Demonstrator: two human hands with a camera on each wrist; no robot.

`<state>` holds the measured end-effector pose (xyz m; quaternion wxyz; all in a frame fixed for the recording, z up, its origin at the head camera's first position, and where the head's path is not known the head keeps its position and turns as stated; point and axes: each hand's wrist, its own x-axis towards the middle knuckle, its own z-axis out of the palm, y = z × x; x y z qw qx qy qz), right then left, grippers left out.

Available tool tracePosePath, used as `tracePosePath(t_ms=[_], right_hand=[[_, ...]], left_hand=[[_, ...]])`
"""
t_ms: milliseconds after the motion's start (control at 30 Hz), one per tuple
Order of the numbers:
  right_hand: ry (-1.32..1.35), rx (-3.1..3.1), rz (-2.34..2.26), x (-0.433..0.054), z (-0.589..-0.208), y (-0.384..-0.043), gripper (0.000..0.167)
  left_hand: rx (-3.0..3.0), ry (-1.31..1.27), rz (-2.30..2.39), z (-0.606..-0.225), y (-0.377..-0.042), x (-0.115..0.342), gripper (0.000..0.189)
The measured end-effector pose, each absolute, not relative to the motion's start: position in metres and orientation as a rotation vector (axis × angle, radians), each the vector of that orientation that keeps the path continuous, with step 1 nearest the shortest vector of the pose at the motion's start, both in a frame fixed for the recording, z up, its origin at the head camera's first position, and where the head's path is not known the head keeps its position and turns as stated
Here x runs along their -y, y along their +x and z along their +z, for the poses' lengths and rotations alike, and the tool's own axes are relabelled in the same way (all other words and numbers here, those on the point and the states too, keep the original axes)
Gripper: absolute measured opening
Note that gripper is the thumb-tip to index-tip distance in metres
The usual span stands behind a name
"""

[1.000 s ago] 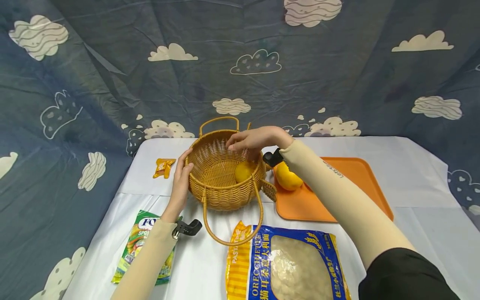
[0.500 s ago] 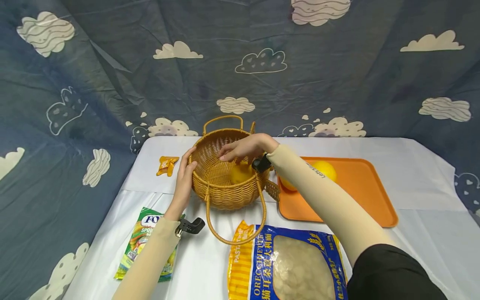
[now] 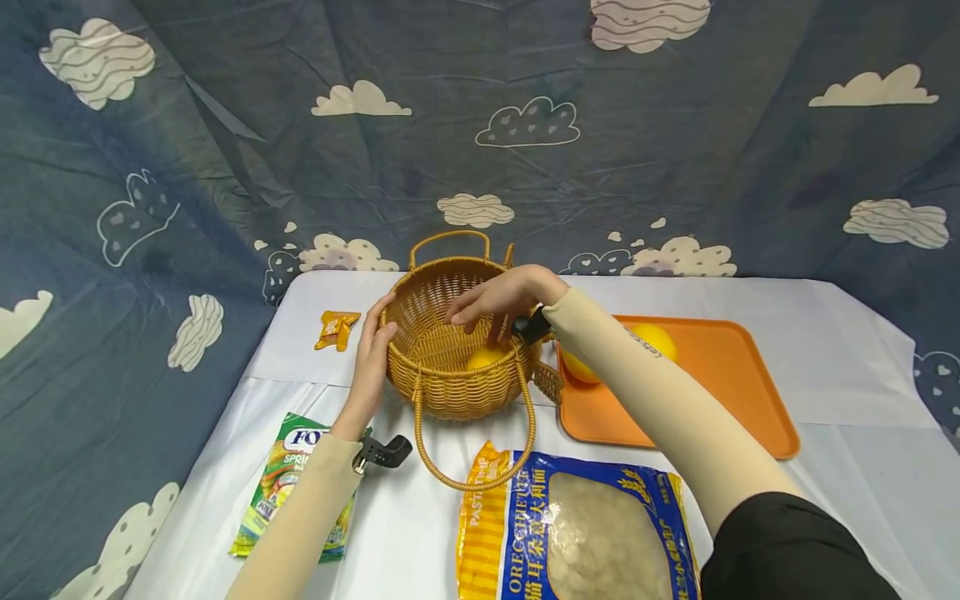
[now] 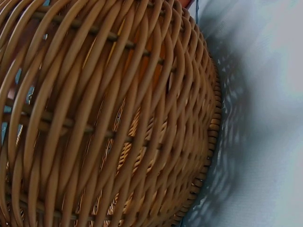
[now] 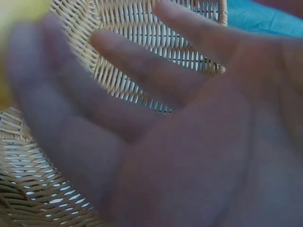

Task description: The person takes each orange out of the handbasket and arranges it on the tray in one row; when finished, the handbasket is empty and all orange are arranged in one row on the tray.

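Note:
A round wicker basket with loop handles stands mid-table. My left hand rests against its left side, with the thumb and fingertips at the rim; the wicker wall fills the left wrist view. My right hand reaches in over the basket's right side, its fingers loosely spread and partly hidden. A round yellow fruit lies at the bottom of the basket, below that hand. In the right wrist view the fingers are apart, with the blurred fruit beside them at the left edge.
An orange tray to the right bears yellow fruit, partly behind the right forearm. A blue-and-yellow pasta bag lies in front. At left are a green snack packet and a small orange wrapped snack. A cloud-print cloth hangs behind.
My right hand moved slightly left and lower into the basket, then back right a little, and more of the fruit below it shows. My left hand keeps its place on the basket.

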<state>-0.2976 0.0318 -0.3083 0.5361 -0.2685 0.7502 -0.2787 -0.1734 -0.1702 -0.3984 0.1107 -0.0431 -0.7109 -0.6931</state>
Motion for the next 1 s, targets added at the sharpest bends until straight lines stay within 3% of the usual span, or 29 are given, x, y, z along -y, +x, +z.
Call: tracePosePath(t_ms=[767, 1000], right_hand=[[-0.634, -1.785, -0.414, -0.027, -0.305, -0.296, 0.061], [-0.712, -1.734, -0.525, -0.018, -0.311, -0.298, 0.055]], left_hand=[[2.093, -0.127, -2.030, -0.399, -0.173, 0.170, 0.048], [2.092, -0.125, -2.032, -0.399, -0.173, 0.170, 0.048]])
